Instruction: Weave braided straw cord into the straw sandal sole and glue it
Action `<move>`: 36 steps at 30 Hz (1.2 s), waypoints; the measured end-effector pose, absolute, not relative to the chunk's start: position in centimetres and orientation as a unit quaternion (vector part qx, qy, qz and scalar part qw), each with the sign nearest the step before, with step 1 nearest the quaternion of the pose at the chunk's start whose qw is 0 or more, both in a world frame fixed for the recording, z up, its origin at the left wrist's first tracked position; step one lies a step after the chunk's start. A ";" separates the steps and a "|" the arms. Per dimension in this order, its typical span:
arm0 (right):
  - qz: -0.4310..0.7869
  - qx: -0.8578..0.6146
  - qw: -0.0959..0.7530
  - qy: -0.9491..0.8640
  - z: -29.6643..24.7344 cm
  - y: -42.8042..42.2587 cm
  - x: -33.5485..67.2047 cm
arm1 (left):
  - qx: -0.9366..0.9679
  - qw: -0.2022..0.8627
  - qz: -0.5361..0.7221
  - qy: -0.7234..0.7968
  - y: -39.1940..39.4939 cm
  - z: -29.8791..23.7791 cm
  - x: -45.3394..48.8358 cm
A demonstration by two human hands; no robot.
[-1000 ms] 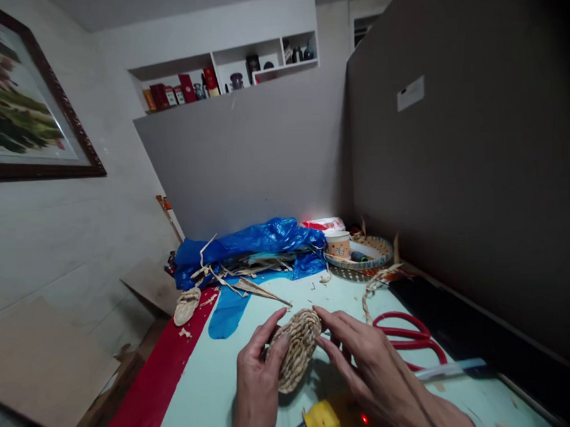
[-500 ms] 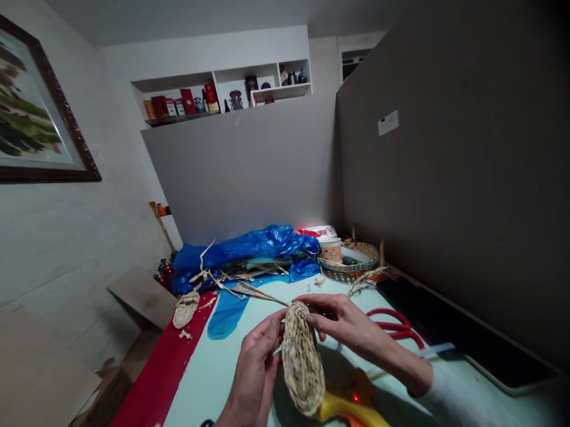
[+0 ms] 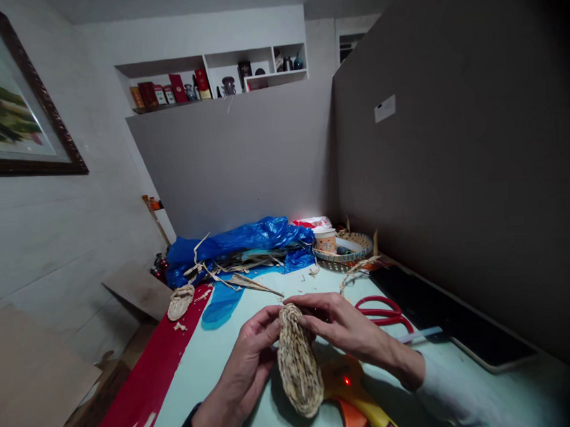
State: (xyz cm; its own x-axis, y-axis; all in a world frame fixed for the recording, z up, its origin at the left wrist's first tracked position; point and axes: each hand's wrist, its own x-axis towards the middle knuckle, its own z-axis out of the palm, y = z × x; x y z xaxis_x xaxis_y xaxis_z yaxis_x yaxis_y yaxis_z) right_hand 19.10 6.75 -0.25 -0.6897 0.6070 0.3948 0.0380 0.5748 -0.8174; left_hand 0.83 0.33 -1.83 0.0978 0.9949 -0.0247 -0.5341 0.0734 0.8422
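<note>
A braided straw sole (image 3: 300,368), long and oval, is held up between both hands over the table. My left hand (image 3: 255,348) grips its upper left edge, thumb against the near face. At the top end my right hand (image 3: 333,321) pinches it from the right, fingers bent behind and partly hidden. Just below the sole lies a yellow glue gun (image 3: 354,385) with an orange trigger and a lit red light. Red-handled scissors (image 3: 386,313) lie past my right wrist, beside a translucent glue stick (image 3: 420,334).
A smaller woven sole (image 3: 180,302) lies on the red strip (image 3: 145,374) at left. Behind are dry straw strips (image 3: 250,283), a blue plastic bag (image 3: 248,239), a paper cup (image 3: 325,242) and a woven basket (image 3: 361,253). A black flat device (image 3: 480,331) lies right, near the grey partition (image 3: 452,170).
The view has shifted slightly, so the surroundings sit a little higher and further left. Both hands keep hold of the straw sole, which has turned a little; more of the glue gun shows.
</note>
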 end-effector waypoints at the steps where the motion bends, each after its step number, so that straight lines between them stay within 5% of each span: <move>1: 0.415 -0.196 0.341 -0.821 -0.2 6.8 19.1 | 0.348 0.655 0.581 0.333 0.4 -1.8 0.8; 16: 0.370 -0.189 0.346 -0.841 0.4 5.9 18.7 | 0.376 0.630 0.558 0.386 0.4 -1.3 0.7; 27: 0.264 -0.215 0.314 -0.886 -0.4 6.5 17.0 | 0.525 0.395 0.549 0.516 1.1 -0.6 -1.5; 36: 0.192 -0.220 0.268 -0.918 -0.8 7.2 16.2 | 0.542 0.326 0.502 0.590 1.4 -0.4 -2.8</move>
